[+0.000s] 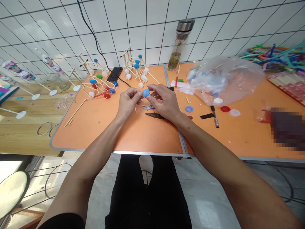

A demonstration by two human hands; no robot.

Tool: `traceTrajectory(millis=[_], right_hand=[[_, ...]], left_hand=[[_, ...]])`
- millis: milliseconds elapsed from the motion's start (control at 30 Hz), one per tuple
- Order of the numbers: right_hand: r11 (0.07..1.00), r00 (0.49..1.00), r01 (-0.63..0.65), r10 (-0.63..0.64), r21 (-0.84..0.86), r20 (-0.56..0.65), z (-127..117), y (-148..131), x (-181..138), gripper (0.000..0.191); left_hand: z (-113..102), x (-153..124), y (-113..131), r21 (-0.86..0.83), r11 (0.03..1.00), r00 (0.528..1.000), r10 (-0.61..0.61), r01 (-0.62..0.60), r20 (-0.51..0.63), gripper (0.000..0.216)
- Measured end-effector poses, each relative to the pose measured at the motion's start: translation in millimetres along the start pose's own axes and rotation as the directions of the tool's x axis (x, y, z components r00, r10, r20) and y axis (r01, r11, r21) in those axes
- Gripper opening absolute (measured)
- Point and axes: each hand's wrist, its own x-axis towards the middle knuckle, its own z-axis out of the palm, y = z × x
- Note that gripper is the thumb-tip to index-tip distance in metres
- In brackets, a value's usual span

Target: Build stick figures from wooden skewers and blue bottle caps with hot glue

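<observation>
A light blue bottle cap [146, 93], possibly two pressed together, is pinched between my hands above the orange table. My left hand [130, 101] is closed, its thumb and forefinger tips meeting at the cap's left side. From the right, my right hand [164, 100] grips the cap with its thumb below and its fingers curved over it. Just under the hands lie small thread snips [147, 107] and dark-bladed scissors [154, 115], partly covered by my right hand. Whether a stick sits inside the cap is hidden by my fingers.
Stick-and-cap models [137, 68] stand at the back left by a black phone [114, 74]. A glass tea bottle [177, 47] is against the tiled wall. Rightward are a plastic bag [226, 79], loose caps [225, 109] and a black pen [215, 118]. Wooden sticks [75, 113] lie left.
</observation>
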Motion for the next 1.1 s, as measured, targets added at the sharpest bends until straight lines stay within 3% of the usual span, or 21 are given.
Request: traceTrajectory(millis=[167, 333, 600, 833, 1100], right_hand=[[0.942, 0.975, -0.217, 0.219, 0.256, 0.018, 2, -2, 2, 0.067], [0.856, 0.944, -0.324, 0.317, 0.403, 0.086, 2, -3, 4, 0.074], [0.812, 0.930, -0.363, 0.349, 0.458, 0.118, 2, -6, 5, 0.068], [0.823, 0.933, -0.357, 0.339, 0.442, 0.121, 2, -4, 5, 0.066], [0.824, 0.930, -0.365, 0.344, 0.433, 0.130, 3, -3, 5, 0.068]], left_hand=[[2, -1, 6, -0.002, 1.000, 1.000, 0.014, -0.014, 0.004, 0.034], [2, -2, 4, 0.005, 0.998, 0.997, 0.070, -0.070, 0.021, 0.034], [7, -6, 9, 0.080, 0.993, 0.996, 0.085, -0.084, -0.005, 0.030], [9, -8, 12, 0.101, 0.993, 0.998, 0.060, -0.058, -0.020, 0.033], [10, -10, 7, 0.108, 0.988, 0.993, 0.117, -0.114, -0.015, 0.027]])
